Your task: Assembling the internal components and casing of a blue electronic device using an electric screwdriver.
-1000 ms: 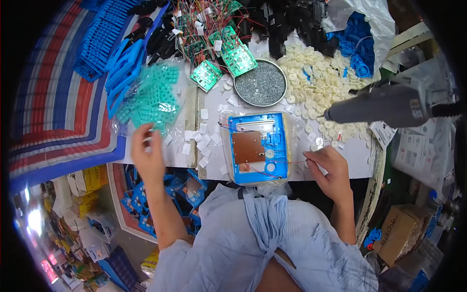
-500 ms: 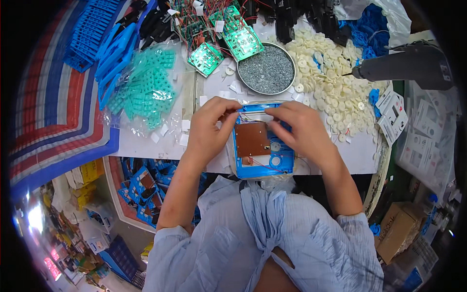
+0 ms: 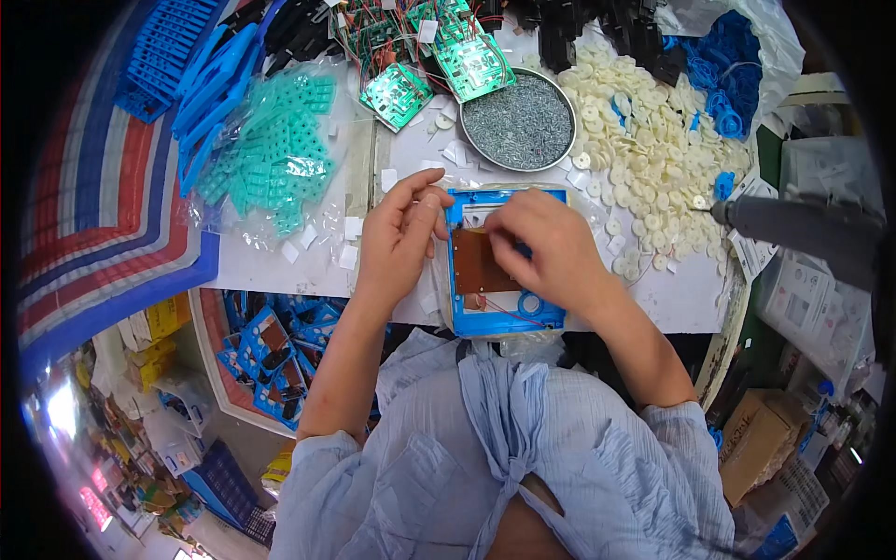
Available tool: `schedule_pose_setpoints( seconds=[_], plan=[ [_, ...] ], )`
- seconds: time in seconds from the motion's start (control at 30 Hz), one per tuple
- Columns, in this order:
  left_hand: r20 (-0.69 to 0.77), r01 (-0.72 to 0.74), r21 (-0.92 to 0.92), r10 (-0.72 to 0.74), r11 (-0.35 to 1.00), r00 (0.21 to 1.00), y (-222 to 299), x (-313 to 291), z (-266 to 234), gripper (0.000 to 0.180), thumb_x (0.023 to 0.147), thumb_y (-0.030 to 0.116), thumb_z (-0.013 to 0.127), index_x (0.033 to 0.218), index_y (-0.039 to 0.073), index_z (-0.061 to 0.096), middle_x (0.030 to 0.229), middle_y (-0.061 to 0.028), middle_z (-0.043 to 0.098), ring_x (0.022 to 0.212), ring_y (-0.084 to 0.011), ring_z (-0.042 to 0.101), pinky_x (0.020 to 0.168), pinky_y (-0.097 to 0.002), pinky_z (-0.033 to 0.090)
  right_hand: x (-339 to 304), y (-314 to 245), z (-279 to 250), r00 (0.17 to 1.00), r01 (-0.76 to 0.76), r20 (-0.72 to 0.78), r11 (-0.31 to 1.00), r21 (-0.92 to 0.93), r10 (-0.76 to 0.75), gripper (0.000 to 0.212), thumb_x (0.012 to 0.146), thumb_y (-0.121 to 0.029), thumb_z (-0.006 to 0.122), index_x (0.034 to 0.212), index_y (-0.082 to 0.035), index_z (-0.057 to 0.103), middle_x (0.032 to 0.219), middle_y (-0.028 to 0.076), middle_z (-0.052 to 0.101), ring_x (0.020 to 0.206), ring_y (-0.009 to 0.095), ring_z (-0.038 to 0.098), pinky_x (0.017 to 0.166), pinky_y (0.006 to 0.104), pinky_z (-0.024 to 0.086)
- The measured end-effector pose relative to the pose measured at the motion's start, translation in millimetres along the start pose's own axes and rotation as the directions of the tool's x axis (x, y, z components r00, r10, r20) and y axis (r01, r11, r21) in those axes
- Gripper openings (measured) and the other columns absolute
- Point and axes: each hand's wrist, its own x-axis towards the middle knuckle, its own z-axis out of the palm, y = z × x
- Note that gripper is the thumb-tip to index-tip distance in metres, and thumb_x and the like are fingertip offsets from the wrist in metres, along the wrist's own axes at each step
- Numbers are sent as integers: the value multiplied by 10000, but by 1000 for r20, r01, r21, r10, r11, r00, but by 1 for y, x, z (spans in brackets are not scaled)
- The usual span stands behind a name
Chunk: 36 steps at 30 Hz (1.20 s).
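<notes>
In front of me on the table lies a blue plastic casing point(image 3: 504, 326) with a brown circuit board point(image 3: 478, 265) and thin red wires inside. My right hand point(image 3: 551, 245) is over the casing, fingers bent and drawn together at the board's upper right part. Whatever its fingertips may hold is hidden beneath them. Beside the casing's upper left corner is my left hand point(image 3: 403, 238), its fingers loosely curved and apart, with nothing visible in them.
Behind the casing stands a round metal dish point(image 3: 519, 121) of small screws. White plastic discs point(image 3: 644, 159) are heaped to its right, near a dark power screwdriver point(image 3: 793, 224). Green circuit boards point(image 3: 474, 67) and bagged teal pieces point(image 3: 271, 140) lie left. A bin of blue casings point(image 3: 271, 355) sits below.
My right hand has moved from the casing's top edge down onto the board. My left hand has come away from the upper left corner. The screwdriver hangs lower and farther right.
</notes>
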Motion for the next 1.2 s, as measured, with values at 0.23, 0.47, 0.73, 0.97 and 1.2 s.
schedule_pose_setpoints(
  seconds=[0.23,0.47,0.73,0.97,1.2],
  plan=[
    [100,2,66,-8,998,995,-9,3,-7,292,1048,122,521,1270,-28,636,960,-21,638,711,-39,537,598,-192,440,-25,-12,1,970,125,214,991,-41,-114,203,738,-149,750,904,-113,638,895,43,585,925,276,586,727,387,509],
    [124,-194,282,165,940,978,0,-6,8,302,932,21,655,1233,-6,666,990,-48,674,795,-106,620,685,-232,501,-41,-15,19,973,160,185,981,-107,-138,192,745,-219,746,880,-113,660,909,35,588,975,268,578,777,391,462],
    [340,-553,523,437,648,833,2,18,30,287,868,-20,675,1151,29,682,907,-77,694,750,-159,650,623,-277,486,-37,-11,-7,982,102,146,985,141,-123,190,774,-97,729,964,-106,724,882,43,650,896,268,607,759,398,494],
    [288,-341,455,226,822,930,4,14,34,500,878,-9,701,1329,34,488,884,-32,674,682,-51,582,574,-217,431,0,2,-35,908,-418,126,874,247,399,190,870,-114,710,1028,-8,708,851,128,705,676,235,680,634,330,540],
    [250,-357,536,260,765,933,8,10,31,361,843,37,734,1179,30,602,875,-77,678,660,-184,637,619,-330,512,1,16,-20,910,-415,126,864,285,395,154,889,-115,703,998,-5,708,808,118,723,654,201,688,623,312,542]
  ],
)
